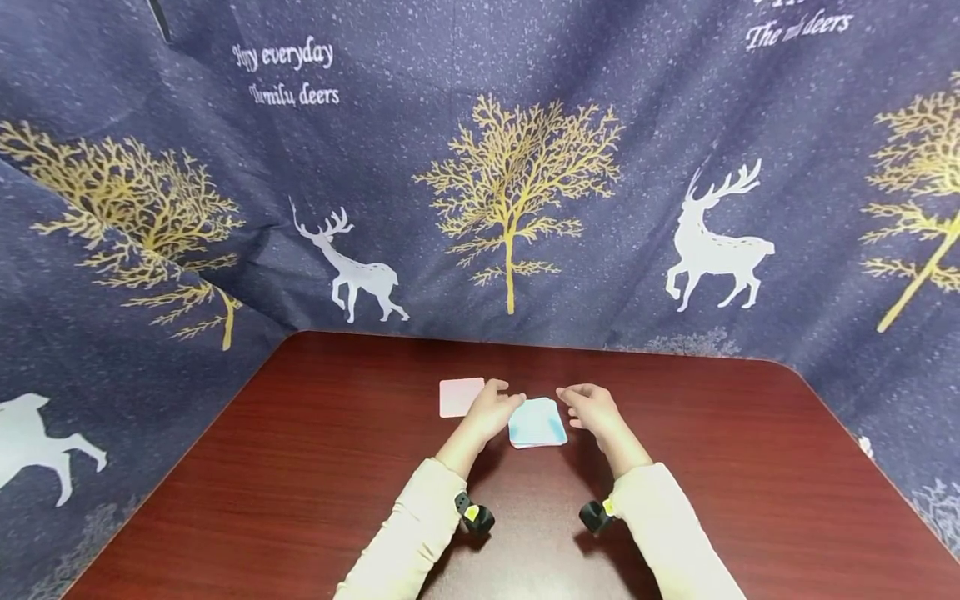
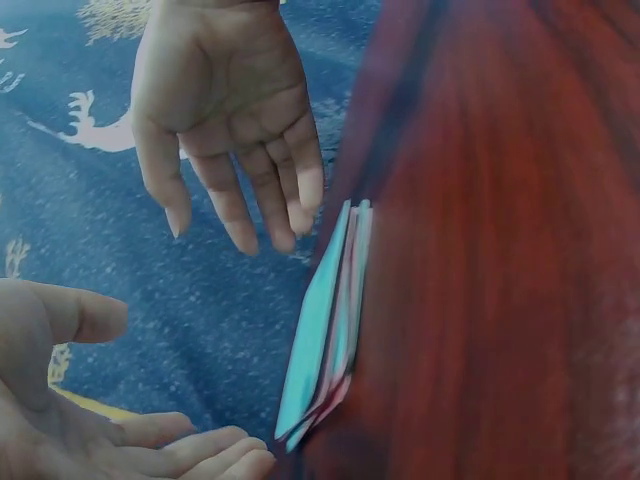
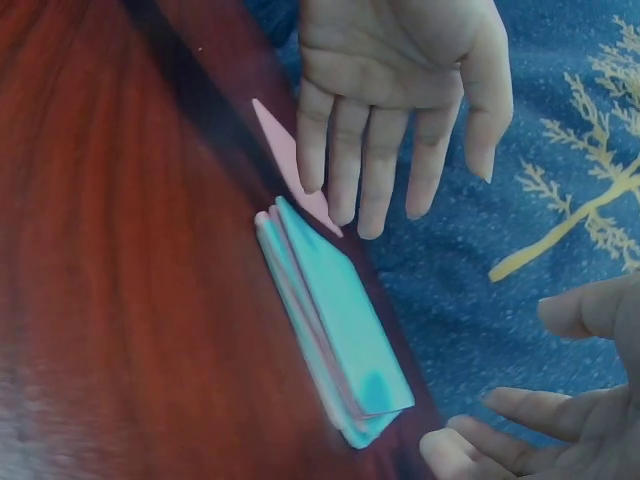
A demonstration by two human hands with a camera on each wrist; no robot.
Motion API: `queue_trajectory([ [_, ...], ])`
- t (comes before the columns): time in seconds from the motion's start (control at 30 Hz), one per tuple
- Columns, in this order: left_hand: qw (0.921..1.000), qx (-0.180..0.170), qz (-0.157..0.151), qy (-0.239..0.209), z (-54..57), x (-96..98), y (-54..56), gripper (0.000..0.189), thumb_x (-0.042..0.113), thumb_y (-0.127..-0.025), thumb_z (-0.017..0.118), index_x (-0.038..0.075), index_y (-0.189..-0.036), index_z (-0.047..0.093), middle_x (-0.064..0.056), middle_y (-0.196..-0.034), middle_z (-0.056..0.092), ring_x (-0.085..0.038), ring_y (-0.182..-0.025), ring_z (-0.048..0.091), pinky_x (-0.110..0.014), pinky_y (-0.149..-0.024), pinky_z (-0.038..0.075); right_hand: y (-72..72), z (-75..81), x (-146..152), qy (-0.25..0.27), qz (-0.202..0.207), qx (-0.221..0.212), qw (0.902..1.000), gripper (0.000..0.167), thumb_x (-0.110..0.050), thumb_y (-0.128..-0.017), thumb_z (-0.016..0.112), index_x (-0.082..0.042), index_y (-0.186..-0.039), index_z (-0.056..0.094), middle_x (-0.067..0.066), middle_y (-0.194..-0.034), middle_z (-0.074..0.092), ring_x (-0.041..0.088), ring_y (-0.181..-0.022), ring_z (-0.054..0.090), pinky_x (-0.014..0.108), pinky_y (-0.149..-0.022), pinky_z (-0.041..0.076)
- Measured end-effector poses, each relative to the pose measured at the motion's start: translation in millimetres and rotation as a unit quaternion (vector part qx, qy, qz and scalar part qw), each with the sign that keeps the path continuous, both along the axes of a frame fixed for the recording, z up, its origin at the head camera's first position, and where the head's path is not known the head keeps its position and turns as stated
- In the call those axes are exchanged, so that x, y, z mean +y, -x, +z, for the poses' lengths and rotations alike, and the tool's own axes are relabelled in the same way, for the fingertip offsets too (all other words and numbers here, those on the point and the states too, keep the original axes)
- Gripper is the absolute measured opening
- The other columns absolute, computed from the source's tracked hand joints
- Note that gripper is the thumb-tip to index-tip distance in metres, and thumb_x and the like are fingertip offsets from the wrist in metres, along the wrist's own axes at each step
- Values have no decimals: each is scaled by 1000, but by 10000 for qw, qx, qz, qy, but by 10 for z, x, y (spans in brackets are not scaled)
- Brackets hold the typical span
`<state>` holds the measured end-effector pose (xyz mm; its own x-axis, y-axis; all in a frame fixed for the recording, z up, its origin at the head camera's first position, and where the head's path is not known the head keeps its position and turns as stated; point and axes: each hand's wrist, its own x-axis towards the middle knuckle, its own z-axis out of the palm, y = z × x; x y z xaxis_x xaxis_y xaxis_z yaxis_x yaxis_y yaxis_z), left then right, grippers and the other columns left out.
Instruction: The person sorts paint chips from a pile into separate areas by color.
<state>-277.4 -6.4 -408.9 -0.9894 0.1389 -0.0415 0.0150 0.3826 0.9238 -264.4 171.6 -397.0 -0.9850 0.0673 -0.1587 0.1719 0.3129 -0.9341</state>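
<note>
A small stack of thin cards (image 1: 537, 423) with rounded corners lies on the table, light blue on top with pink and blue edges below. My left hand (image 1: 491, 410) is at the stack's left side, fingers loosely extended and holding nothing. On the other side my right hand (image 1: 592, 408) hovers by the stack's right edge, its fingers relaxed and nothing between them. Both palms face each other across the cards. A single pale pink card (image 1: 459, 397) lies flat just left of my left hand, which overlaps its right edge in the head view.
The table (image 1: 315, 467) is dark red-brown wood with a glossy top. Behind it hangs a blue cloth (image 1: 585, 317) printed with deer and golden trees. Each wrist wears a small black camera (image 1: 480, 518) over a cream sleeve (image 1: 408, 533).
</note>
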Motion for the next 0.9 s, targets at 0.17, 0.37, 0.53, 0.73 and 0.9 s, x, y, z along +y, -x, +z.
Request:
queue_trajectory([
  [0.17, 9998, -101, 20, 165, -51, 19, -20, 54, 24, -90, 58, -8, -131, 43, -29, -126, 55, -38, -119, 53, -48, -98, 44, 0, -129, -33, 78, 105, -82, 9999, 41, -20, -95, 51, 10, -122, 53, 29, -122, 55, 35, -106, 57, 38, -85, 55],
  [0.37, 9993, -46, -7, 378, -67, 44, -36, 54, 23, -87, 60, -8, -128, 45, -29, -126, 54, -38, -119, 52, -48, -95, 45, 9, -187, -33, -24, 121, -48, 9999, 42, -21, -94, 52, 10, -123, 53, 28, -121, 56, 31, -102, 59, 34, -80, 56],
  [0.53, 9994, 3, 27, 354, -50, 34, -28, 54, 23, -87, 60, -8, -128, 45, -29, -124, 55, -37, -116, 54, -48, -94, 46, 13, -165, -32, 74, 220, -3, 9997, 40, -19, -95, 50, 9, -124, 54, 28, -119, 58, 29, -99, 63, 34, -81, 56],
  [0.73, 9996, -19, -23, 298, -65, 33, -19, 54, 24, -88, 60, -7, -130, 45, -28, -126, 55, -37, -117, 53, -47, -95, 45, 5, -180, -47, 90, 193, 114, 9997, 37, -15, -95, 49, 10, -121, 56, 26, -114, 62, 23, -91, 65, 31, -77, 57],
  [0.9, 9994, -72, -41, 327, -42, 28, -18, 56, 25, -90, 59, -6, -134, 43, -28, -131, 52, -37, -122, 50, -48, -99, 43, 5, -187, -51, 146, 173, 245, 9994, 37, -14, -95, 49, 11, -121, 56, 29, -114, 61, 22, -88, 67, 31, -75, 57],
])
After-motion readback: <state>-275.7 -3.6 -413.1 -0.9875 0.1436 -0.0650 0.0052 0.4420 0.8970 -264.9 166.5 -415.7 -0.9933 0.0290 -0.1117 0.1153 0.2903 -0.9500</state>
